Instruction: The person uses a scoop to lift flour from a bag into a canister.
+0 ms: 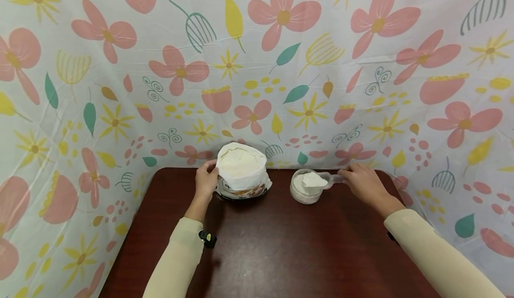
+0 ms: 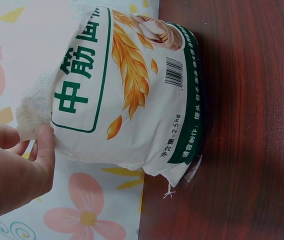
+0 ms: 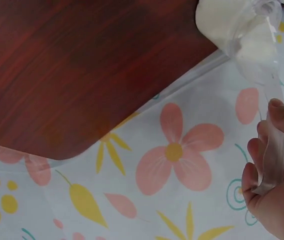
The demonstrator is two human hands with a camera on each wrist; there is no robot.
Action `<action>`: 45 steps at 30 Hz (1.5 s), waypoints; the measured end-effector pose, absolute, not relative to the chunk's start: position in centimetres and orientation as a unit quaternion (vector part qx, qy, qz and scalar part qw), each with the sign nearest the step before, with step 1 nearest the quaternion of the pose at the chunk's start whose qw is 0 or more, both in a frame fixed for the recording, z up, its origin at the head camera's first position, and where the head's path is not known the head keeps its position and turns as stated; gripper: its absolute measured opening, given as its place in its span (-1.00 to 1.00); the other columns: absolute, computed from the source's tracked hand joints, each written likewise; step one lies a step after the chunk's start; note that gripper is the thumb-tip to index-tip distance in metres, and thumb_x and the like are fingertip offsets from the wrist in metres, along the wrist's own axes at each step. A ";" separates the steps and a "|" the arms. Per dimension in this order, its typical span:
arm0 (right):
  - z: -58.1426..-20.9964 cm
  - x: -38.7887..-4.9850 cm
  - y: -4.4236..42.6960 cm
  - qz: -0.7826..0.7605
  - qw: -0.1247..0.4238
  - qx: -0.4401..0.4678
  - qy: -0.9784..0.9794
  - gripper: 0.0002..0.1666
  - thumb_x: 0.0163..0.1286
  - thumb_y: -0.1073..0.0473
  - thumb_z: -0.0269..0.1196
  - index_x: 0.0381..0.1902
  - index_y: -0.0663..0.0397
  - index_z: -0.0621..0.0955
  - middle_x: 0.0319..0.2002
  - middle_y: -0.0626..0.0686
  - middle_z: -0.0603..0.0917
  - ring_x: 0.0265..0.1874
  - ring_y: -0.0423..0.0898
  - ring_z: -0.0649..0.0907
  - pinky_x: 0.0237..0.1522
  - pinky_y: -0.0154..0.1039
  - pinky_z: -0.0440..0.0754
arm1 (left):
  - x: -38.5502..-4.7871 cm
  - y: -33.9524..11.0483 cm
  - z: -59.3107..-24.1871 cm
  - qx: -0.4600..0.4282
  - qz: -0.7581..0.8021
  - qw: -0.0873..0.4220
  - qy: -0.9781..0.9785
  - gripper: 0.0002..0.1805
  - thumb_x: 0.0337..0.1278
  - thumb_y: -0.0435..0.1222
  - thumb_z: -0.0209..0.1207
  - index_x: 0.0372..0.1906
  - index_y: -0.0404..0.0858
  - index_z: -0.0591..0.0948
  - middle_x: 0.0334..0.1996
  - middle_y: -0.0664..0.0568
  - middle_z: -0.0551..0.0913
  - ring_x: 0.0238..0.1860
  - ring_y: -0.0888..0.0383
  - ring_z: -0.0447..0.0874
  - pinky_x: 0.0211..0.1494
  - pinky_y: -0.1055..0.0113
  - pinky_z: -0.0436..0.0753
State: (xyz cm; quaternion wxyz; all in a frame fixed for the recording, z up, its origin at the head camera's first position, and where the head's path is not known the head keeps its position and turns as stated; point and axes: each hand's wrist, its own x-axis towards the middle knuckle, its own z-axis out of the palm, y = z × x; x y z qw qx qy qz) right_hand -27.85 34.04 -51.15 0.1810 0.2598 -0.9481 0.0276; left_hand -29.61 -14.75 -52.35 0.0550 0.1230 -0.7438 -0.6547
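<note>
Flour (image 1: 315, 179) sits in a heap in the scoop (image 1: 331, 180), right at the mouth of the tub (image 1: 305, 196). I can't tell if the scoop touches the rim. The tub stands on the bench (image 1: 281, 249) and holds flour too. Near it, on the left, is the bag (image 1: 240, 181), with more flour up close to its top.

Some of the job looks done: the bag is open and the tub has flour in it. The heap in the scoop looks not yet tipped out, and the bag seems to have plenty left.

The left hand (image 1: 206, 183) pinches the bag's top edge between thumb and fingers. The right hand (image 1: 364, 183) has its fingers curled round the scoop's handle.

The flour looks soft and powdery, with a bumpy top. The bag is white, wrinkly and woven, with golden wheat on it. The tub is round and see-through. The scoop is clear too, like plastic. The bench is shiny, dark and red-brown.
</note>
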 end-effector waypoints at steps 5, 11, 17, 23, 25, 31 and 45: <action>-50.6 -28.3 33.4 0.001 0.149 0.250 -0.957 -0.69 0.23 0.32 0.49 -0.04 0.11 0.79 -0.14 0.17 0.70 -0.13 0.17 0.65 -0.15 0.17 0.70 | -29.5 -14.7 -52.2 0.124 -0.660 0.052 -0.739 -0.65 0.54 -0.37 0.04 0.28 -0.28 0.61 0.08 -0.22 0.62 -0.16 0.06 0.67 0.17 -0.05 0.73; -49.5 -29.0 32.4 -0.052 0.135 0.265 -0.953 -0.75 0.27 0.32 0.46 -0.08 0.08 0.78 -0.13 0.16 0.66 -0.06 0.20 0.60 -0.09 0.17 0.67 | -29.5 -14.6 -52.1 0.123 -0.668 0.054 -0.732 -0.64 0.54 -0.39 0.03 0.30 -0.31 0.58 0.08 -0.26 0.59 -0.18 0.06 0.66 0.25 -0.19 0.65; -48.4 -29.6 31.7 -0.114 0.148 0.296 -0.937 -0.85 0.23 0.35 0.47 -0.24 0.07 0.78 -0.23 0.16 0.64 -0.08 0.22 0.62 -0.03 0.17 0.66 | -29.6 -14.7 -52.2 0.122 -0.659 0.052 -0.740 -0.63 0.55 -0.39 0.03 0.32 -0.29 0.58 0.09 -0.24 0.60 -0.20 0.11 0.66 0.04 0.16 0.77; -47.3 -29.8 31.2 -0.153 0.141 0.302 -0.930 -0.87 0.24 0.37 0.43 -0.29 0.05 0.77 -0.16 0.19 0.64 -0.11 0.20 0.62 -0.31 0.06 0.59 | -29.4 -14.7 -52.0 0.128 -0.654 0.047 -0.744 -0.62 0.55 -0.36 0.03 0.33 -0.26 0.58 0.06 -0.23 0.61 -0.15 -0.02 0.69 -0.28 0.47 0.65; -46.9 -29.9 31.1 -0.161 0.141 0.302 -0.929 -0.86 0.27 0.38 0.41 -0.29 0.04 0.78 -0.11 0.21 0.65 -0.11 0.20 0.62 -0.36 0.03 0.54 | -29.4 -14.7 -52.0 0.128 -0.654 0.045 -0.744 -0.62 0.56 -0.36 0.03 0.34 -0.25 0.57 0.06 -0.24 0.61 -0.10 -0.11 0.69 -0.29 0.46 0.63; -45.9 -29.9 31.1 -0.177 0.149 0.309 -0.923 -0.84 0.31 0.38 0.39 -0.31 0.02 0.80 -0.10 0.18 0.67 -0.15 0.18 0.62 -0.32 0.04 0.60 | -29.5 -14.7 -52.1 0.126 -0.660 0.044 -0.739 -0.62 0.56 -0.38 0.02 0.34 -0.28 0.56 0.11 -0.25 0.60 -0.09 -0.04 0.67 0.02 0.16 0.76; -43.7 -30.3 29.9 -0.244 0.198 0.342 -0.885 -0.67 0.26 0.36 0.46 -0.64 0.00 0.65 -0.46 0.09 0.54 -0.41 0.08 0.57 -0.57 -0.12 0.45 | -29.6 -14.8 -52.2 0.123 -0.666 0.046 -0.735 -0.63 0.56 -0.38 0.02 0.32 -0.29 0.58 0.10 -0.25 0.59 -0.17 0.06 0.67 0.22 -0.10 0.70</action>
